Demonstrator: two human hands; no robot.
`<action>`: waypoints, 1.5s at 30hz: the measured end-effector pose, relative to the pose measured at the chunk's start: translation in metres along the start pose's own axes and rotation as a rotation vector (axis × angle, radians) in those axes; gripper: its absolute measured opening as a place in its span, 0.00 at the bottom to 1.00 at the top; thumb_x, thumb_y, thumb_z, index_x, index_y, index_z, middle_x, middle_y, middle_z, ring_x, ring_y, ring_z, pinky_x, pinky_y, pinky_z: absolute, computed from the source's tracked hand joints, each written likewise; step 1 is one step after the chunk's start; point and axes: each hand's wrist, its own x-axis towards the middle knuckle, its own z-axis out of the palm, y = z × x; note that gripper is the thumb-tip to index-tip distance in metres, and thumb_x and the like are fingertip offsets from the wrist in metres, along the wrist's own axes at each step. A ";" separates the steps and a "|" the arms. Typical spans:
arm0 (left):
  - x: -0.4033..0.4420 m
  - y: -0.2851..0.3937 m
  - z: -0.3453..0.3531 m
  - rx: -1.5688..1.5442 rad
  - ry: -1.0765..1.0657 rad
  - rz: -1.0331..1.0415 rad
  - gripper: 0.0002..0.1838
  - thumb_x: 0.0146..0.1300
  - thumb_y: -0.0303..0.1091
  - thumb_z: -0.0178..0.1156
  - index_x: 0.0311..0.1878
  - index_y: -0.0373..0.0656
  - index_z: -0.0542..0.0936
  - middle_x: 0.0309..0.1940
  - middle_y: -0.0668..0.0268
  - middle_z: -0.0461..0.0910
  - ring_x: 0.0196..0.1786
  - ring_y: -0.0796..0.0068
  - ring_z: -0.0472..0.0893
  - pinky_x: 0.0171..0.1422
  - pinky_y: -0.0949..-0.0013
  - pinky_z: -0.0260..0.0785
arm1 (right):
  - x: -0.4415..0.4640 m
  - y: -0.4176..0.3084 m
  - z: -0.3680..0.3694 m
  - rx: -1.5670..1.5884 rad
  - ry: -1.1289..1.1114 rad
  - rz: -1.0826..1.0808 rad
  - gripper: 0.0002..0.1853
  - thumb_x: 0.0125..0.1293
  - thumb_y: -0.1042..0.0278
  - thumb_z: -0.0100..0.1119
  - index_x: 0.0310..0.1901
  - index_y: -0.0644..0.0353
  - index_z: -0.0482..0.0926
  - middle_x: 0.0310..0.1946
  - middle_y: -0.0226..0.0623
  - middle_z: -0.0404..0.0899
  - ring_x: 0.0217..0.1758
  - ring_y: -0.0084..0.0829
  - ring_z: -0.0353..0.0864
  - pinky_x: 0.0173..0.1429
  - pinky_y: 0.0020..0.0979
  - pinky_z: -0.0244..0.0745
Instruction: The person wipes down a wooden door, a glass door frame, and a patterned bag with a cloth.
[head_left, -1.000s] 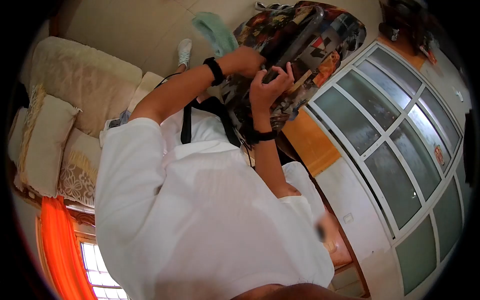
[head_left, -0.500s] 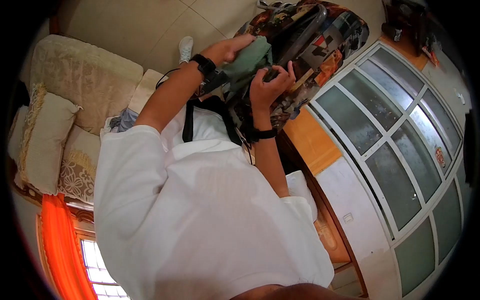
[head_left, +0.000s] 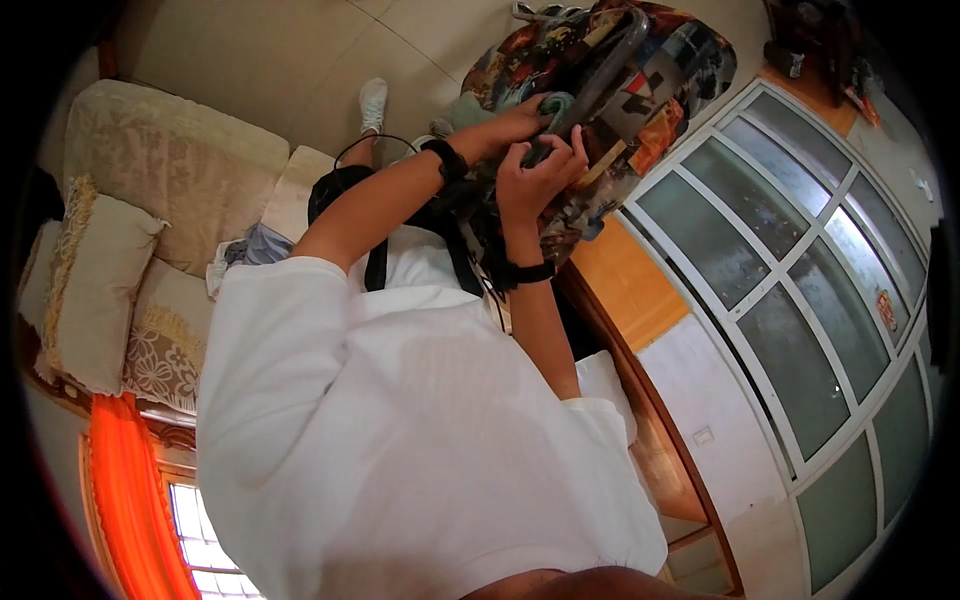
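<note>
In the head view, the person's left hand point(head_left: 520, 122) is bent closely over a green cloth point(head_left: 558, 106), fingers gathered on it with little gap showing; the cloth sits against a grey tube point(head_left: 605, 80) that runs up a bulky printed piece point(head_left: 690, 60), and a paler part of it shows beyond the hand, by the printed piece's left edge. The right hand point(head_left: 542, 180) is just below, near the tube's lower end, with its thumb and nearest finger curled about a dark piece point(head_left: 536, 152) and its outer fingers raised; whether they press on that piece or merely surround it cannot be told. The handling looks to be in mid-course, since the cloth is in hand and lies at the tube; no finished result shows, and how much of the tube it has met, or how much remains, cannot be judged. Most of the cloth is hidden under the left hand, and the left fingertips are hard to pick out. The tube's lower end is lost behind the right hand, the printed piece's near side is covered by the forearms, and its top is cut off, so its kind stays uncertain.
</note>
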 end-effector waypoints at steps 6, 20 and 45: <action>0.045 0.010 0.000 0.001 0.223 0.497 0.32 0.65 0.38 0.63 0.70 0.45 0.63 0.61 0.58 0.72 0.60 0.63 0.73 0.60 0.60 0.69 | 0.001 0.002 -0.001 0.001 -0.006 -0.012 0.10 0.56 0.76 0.56 0.40 0.61 0.70 0.60 0.55 0.63 0.57 0.51 0.62 0.63 0.50 0.54; 0.096 0.115 -0.002 0.479 0.255 0.594 0.37 0.62 0.41 0.65 0.70 0.41 0.60 0.63 0.46 0.70 0.64 0.47 0.71 0.65 0.50 0.63 | -0.002 0.005 0.001 0.039 0.016 0.008 0.10 0.59 0.70 0.57 0.40 0.63 0.70 0.60 0.55 0.64 0.56 0.49 0.63 0.64 0.48 0.53; 0.066 0.169 0.007 0.319 0.279 0.382 0.25 0.57 0.34 0.62 0.58 0.41 0.70 0.46 0.46 0.80 0.52 0.53 0.78 0.57 0.57 0.67 | -0.002 0.009 -0.002 0.126 -0.005 0.024 0.12 0.64 0.62 0.55 0.39 0.64 0.70 0.63 0.54 0.61 0.56 0.48 0.60 0.63 0.47 0.55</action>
